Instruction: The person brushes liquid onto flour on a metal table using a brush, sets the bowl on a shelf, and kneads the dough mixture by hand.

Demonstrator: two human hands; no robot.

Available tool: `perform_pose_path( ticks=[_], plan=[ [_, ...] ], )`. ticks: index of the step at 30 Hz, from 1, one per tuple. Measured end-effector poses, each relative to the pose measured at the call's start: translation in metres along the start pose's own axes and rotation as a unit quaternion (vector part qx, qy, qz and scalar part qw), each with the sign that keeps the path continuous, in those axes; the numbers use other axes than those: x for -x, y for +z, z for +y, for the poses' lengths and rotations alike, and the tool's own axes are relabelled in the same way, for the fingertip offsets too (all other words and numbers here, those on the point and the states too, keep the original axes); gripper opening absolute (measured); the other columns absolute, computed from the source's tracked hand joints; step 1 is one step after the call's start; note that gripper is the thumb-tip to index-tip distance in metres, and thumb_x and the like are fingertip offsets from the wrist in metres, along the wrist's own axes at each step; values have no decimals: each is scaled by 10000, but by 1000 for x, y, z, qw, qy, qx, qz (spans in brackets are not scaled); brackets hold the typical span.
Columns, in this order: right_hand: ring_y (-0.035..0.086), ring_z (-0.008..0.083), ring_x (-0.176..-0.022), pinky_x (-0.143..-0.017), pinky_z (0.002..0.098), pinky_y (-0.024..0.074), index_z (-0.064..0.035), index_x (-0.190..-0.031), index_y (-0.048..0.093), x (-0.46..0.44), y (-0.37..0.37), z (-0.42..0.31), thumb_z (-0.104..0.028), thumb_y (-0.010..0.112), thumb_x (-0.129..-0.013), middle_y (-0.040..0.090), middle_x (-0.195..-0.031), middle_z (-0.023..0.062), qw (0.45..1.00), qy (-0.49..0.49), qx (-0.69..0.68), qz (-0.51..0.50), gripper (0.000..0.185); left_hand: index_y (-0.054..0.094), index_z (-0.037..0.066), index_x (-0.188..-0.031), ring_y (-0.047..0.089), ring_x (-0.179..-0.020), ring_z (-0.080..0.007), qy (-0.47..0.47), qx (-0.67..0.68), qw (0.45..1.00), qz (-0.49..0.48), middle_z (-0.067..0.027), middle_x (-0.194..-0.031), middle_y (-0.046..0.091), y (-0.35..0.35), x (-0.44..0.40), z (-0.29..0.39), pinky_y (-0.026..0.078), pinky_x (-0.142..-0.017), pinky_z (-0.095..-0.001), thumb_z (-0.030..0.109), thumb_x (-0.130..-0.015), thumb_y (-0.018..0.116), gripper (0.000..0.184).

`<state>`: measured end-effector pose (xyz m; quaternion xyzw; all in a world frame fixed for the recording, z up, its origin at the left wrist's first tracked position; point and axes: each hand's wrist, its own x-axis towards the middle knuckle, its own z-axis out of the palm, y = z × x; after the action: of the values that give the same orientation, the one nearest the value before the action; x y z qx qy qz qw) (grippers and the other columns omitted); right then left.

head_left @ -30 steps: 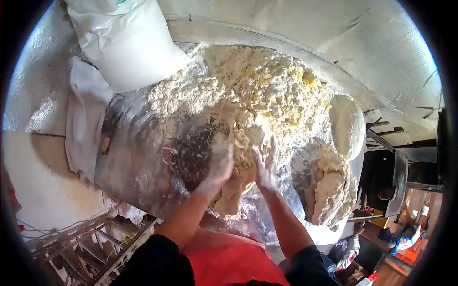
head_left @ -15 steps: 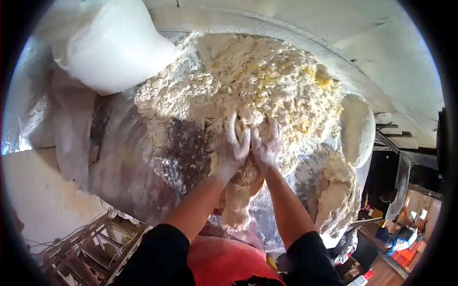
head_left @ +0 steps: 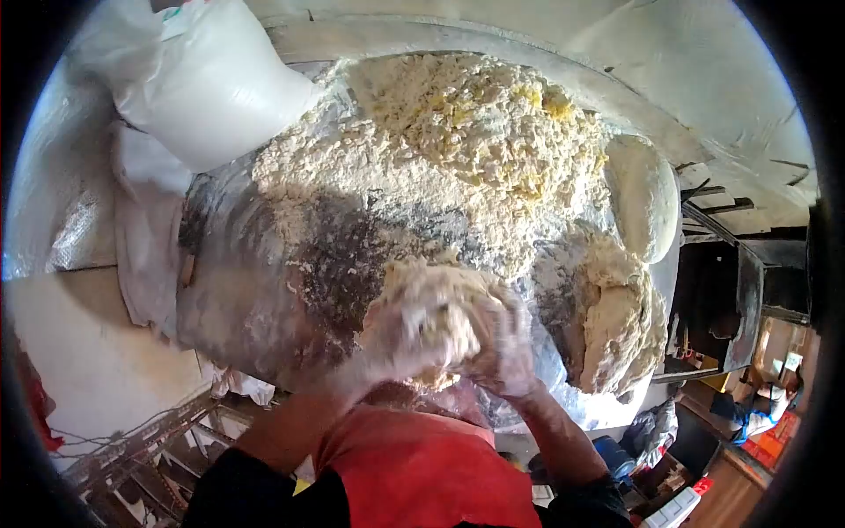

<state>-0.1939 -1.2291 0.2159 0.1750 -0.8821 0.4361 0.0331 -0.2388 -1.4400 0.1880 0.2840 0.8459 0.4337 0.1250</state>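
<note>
Close to my body, a rough, shaggy lump of dough point(head_left: 431, 286) lies at the front of the floury work surface point(head_left: 233, 304). My left hand point(head_left: 392, 339) is on its near left side, with the fingers curled in around the dough and smeared by motion. On the right side my right hand point(head_left: 503, 343) grips the same lump, also blurred. Flour coats both hands. Beyond them spreads a wide heap of crumbly flour mixture point(head_left: 458, 132) with yellow patches. Another rough dough piece point(head_left: 620, 326) rests to the right.
A smooth, pale dough mass point(head_left: 642, 198) lies at the right edge of the surface. A full white sack point(head_left: 207, 84) stands at the back left, with white cloth point(head_left: 154, 229) below it. A person point(head_left: 761, 409) is at the far lower right.
Both hands have drawn back from the edge of the heap toward my body, bringing dough with them. They were pressing side by side; now they are further apart around the lump.
</note>
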Motion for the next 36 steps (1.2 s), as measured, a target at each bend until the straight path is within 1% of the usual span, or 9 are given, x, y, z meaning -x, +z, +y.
perform_pose_path(
  ticks=[4, 10, 15, 16, 19, 21, 24, 30, 36],
  plan=[
    [469, 402, -1362, -1166, 641, 279, -223, -1442, 572, -30, 47, 55, -536, 764, -765, 545, -1438, 159, 995, -4, 96, -6, 770, 604, 81, -1322, 450, -1378, -442, 31, -67, 967, 244, -191, -1403, 552, 60, 10, -46, 347, -1120, -612, 559, -808, 709, 709],
    [532, 335, -1343, -1139, 640, 330, -213, -1407, 609, -91, 99, 189, -610, 521, -953, 613, -1401, 130, 992, 7, 109, 59, 609, 643, 118, -1261, 525, -1223, -394, 43, -197, 955, 216, -123, -1330, 578, 33, -89, -140, 417, -1027, -566, 511, -837, 661, 579],
    [510, 414, -1345, -1166, 623, 292, -144, -1519, 443, -134, 72, 148, -537, 712, -812, 557, -1433, 208, 974, 166, 145, -52, 852, 605, 130, -1338, 470, -1328, -407, -10, -120, 976, 183, -113, -1416, 550, 21, -116, -156, 394, -1077, -561, 474, -882, 644, 572],
    [460, 434, -1369, -1160, 621, 297, -144, -1527, 429, -128, 63, 123, -426, 789, -750, 469, -1494, 223, 969, 178, 158, -70, 902, 577, 108, -1403, 522, -1301, -379, 20, -397, 904, 156, -162, -1350, 602, 18, -105, -143, 413, -1121, -509, 458, -956, 617, 569],
    [386, 459, -1398, -1165, 617, 285, -177, -1533, 443, -54, 53, 89, -432, 774, -776, 425, -1527, 200, 985, -109, 117, 56, 865, 435, 42, -1490, 626, -1194, -256, -201, 238, 950, 9, -160, -1238, 682, -61, -105, -75, 454, -1094, -430, 637, -1040, 371, 748],
    [492, 417, -1318, -1074, 563, 408, -125, -1417, 551, -8, 30, 44, -269, 807, -745, 510, -1455, 221, 987, -82, 128, -45, 733, 464, 61, -1484, 663, -1093, -281, -221, 21, 974, -53, -188, -1134, 692, -73, -106, -23, 489, -1031, -467, 681, -1018, 363, 783],
    [503, 389, -1305, -1060, 558, 421, -107, -1349, 586, 29, 23, 32, -432, 872, -719, 529, -1415, 204, 990, -26, 134, -34, 764, 580, 128, -1408, 595, -1191, -351, -38, -308, 950, -25, -199, -1286, 620, -1, -41, -9, 348, -1110, -618, 687, -962, 461, 724],
    [483, 413, -1321, -1103, 627, 327, -99, -1389, 590, -10, 40, 64, -331, 731, -773, 523, -1445, 180, 988, -20, 146, -38, 674, 682, 120, -1188, 598, -1145, -354, 40, -235, 939, 249, -120, -1239, 651, 72, 11, -33, 350, -1071, -585, 498, -909, 583, 480],
    [575, 351, -1176, -967, 550, 453, -116, -1384, 576, -93, 52, 135, -483, 861, -639, 613, -1284, 144, 992, 36, 120, -34, 879, 563, 204, -1466, 320, -1455, -431, -77, -226, 967, 92, -121, -1550, 435, 69, -41, -131, 142, -1210, -661, 760, -713, 676, 943]
  ],
)
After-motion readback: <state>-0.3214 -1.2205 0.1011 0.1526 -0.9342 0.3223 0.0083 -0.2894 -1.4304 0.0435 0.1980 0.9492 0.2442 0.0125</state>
